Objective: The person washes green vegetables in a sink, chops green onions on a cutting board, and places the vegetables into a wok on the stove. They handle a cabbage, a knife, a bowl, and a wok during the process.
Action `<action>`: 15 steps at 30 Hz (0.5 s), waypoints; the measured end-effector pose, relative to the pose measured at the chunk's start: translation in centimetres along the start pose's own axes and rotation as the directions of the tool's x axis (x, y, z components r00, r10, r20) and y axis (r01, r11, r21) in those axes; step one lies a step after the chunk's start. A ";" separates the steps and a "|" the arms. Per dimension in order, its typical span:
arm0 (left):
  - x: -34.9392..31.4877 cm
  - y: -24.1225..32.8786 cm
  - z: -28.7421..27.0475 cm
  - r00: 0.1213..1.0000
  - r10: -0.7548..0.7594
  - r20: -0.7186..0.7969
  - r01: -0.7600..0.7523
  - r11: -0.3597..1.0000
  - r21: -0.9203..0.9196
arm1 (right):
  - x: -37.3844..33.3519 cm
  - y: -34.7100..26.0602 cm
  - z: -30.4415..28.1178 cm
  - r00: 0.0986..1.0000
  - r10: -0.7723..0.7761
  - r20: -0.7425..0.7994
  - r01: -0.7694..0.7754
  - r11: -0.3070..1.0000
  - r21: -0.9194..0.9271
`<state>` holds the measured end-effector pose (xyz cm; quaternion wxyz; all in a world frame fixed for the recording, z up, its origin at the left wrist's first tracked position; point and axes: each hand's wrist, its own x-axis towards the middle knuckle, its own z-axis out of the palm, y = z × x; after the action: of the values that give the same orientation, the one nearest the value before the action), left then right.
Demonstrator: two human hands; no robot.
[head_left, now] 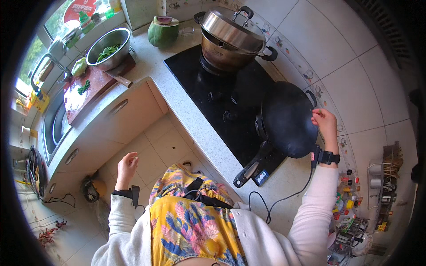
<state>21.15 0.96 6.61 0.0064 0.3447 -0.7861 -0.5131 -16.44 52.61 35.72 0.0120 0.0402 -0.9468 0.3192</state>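
Note:
My right hand (325, 123) is held over the right rim of a black wok (288, 122), fingers pinched together. A tiny greenish bit seems to show at the fingertips, too small to name. The wok sits on a black glass cooktop (222, 106), its long handle toward me, and its dark inside looks bare and slightly hazy. My left hand (127, 167) hangs in the air over the floor, away from the counter, loosely curled with nothing in it. Both wrists wear black bands.
Behind the wok stands a large lidded steel pot (230, 42). A green melon-like gourd (163, 33), a steel bowl (108, 44) of greens and a cutting board (84, 95) with a knife (120, 80) line the counter. Bottles (348, 195) crowd the right side. A cable (288, 195) trails from my right wrist.

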 end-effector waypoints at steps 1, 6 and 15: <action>-0.1 0.2 0.0 0.999 0.043 0.006 -0.043 0.999 0.028 | 0.2 0.0 0.2 1.000 -0.011 0.016 0.011 1.000 0.000; -0.4 1.1 -0.8 0.985 0.171 -0.036 -0.167 0.982 0.092 | 1.0 -0.6 -0.2 0.992 -0.104 -0.074 0.072 0.934 -0.350; 1.5 -0.1 -3.3 0.989 0.146 -0.037 -0.146 0.989 0.011 | 1.0 -0.8 -1.2 0.959 -0.225 -0.171 0.130 0.889 -0.438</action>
<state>21.25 -2.52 7.58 0.0572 0.2958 -0.8111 -0.5014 -17.33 52.65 37.22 0.1531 0.0883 -0.9785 0.1065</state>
